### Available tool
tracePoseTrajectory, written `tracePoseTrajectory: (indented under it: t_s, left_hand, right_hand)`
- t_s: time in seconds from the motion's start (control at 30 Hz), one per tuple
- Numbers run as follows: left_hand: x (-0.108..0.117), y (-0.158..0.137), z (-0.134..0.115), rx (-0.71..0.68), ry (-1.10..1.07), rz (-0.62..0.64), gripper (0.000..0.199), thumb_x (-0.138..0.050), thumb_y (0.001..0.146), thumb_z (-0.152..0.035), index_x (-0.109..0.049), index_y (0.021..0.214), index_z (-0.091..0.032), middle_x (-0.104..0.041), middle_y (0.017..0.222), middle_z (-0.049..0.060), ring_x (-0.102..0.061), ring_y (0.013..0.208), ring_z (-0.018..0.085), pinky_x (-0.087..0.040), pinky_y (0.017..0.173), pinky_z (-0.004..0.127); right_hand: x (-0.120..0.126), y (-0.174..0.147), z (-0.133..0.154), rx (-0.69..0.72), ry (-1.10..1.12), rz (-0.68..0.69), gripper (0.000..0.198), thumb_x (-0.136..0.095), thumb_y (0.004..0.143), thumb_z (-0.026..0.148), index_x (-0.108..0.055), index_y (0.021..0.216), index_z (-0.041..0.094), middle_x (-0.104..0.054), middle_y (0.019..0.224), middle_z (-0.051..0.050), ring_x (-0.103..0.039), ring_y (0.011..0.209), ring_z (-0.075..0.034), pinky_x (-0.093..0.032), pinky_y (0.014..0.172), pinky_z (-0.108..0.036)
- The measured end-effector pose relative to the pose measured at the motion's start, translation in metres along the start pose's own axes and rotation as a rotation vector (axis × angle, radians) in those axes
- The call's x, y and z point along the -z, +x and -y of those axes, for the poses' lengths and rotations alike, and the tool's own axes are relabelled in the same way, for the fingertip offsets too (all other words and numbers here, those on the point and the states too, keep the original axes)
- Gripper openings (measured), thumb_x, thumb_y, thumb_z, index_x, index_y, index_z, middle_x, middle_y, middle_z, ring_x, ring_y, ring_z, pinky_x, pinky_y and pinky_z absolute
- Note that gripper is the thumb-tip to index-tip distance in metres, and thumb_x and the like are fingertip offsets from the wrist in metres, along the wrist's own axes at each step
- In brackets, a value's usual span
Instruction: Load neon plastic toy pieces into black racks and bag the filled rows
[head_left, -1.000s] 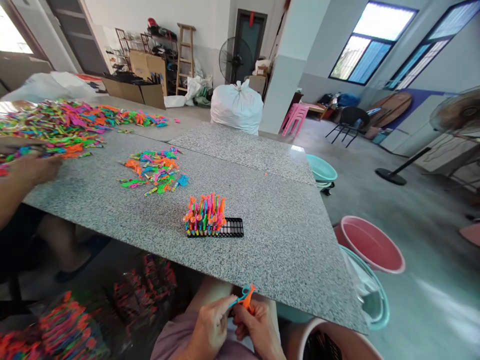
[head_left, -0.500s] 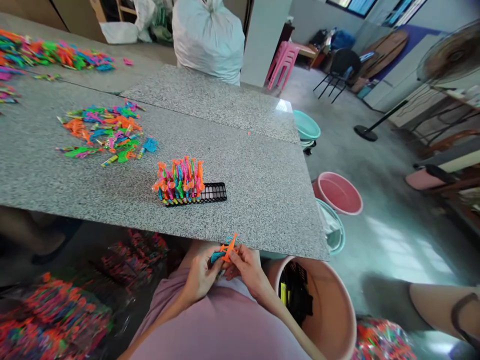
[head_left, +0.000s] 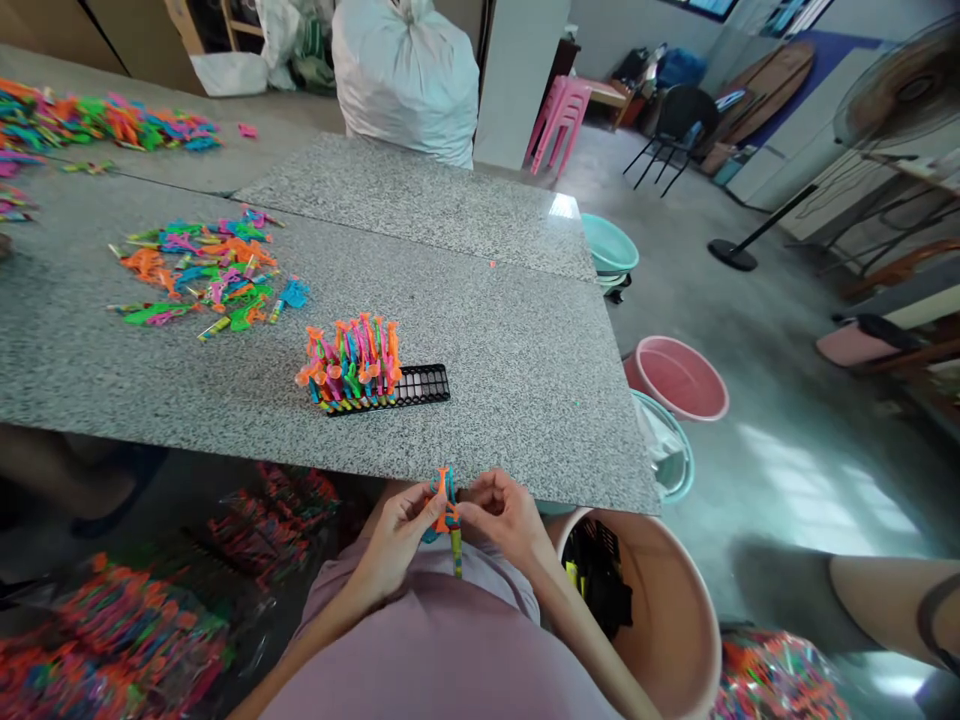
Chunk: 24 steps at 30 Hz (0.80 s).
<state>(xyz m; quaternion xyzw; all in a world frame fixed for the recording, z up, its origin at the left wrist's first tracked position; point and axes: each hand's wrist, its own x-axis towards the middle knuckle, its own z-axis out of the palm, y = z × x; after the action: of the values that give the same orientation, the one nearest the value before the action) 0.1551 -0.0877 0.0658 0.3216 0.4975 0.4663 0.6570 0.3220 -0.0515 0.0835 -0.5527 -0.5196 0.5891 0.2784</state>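
Observation:
Just off the table's near edge, over my lap, is a small orange and blue plastic toy [head_left: 442, 503] with a yellow-green tube hanging down from it. My left hand [head_left: 394, 538] pinches it between thumb and fingers. My right hand [head_left: 510, 522] has its thumb and fingertip closed at the toy's right side, its other fingers curled. On the table ahead stands a black grid rack [head_left: 426, 385]. Upright colourful plastic toys [head_left: 351, 362] fill its left part, and bare cells show on the right.
A loose pile of similar toys [head_left: 214, 265] lies on the speckled table [head_left: 517, 370], with a longer heap [head_left: 112, 122] farther back. A large tub [head_left: 667, 610] holding black racks stands by my right side. Bagged toys [head_left: 135, 640] are at lower left. Another person's leg [head_left: 877, 600] shows at right.
The toy has turned more upright, and its yellow-green tube now shows below. My right hand has shifted slightly up and right, its fingers more raised. The view has shifted slightly.

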Motion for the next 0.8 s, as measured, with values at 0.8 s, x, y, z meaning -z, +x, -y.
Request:
tracePoseTrajectory:
  t_s: [0.8]
  left_hand:
    - [-0.006,-0.004,-0.004,0.077,-0.177,0.152,0.044,-0.079,0.077,-0.056,-0.076,0.097,-0.017,-0.073,0.093,0.007,-0.066,0.092,0.023,-0.051,0.083,0.031]
  right_hand:
    - [-0.014,-0.006,0.006,0.146,0.165,-0.009,0.031,-0.068,0.082,0.043,-0.071,0.065,0.017,-0.056,0.073,-0.002,-0.055,0.073,-0.015,-0.045,0.063,-0.026]
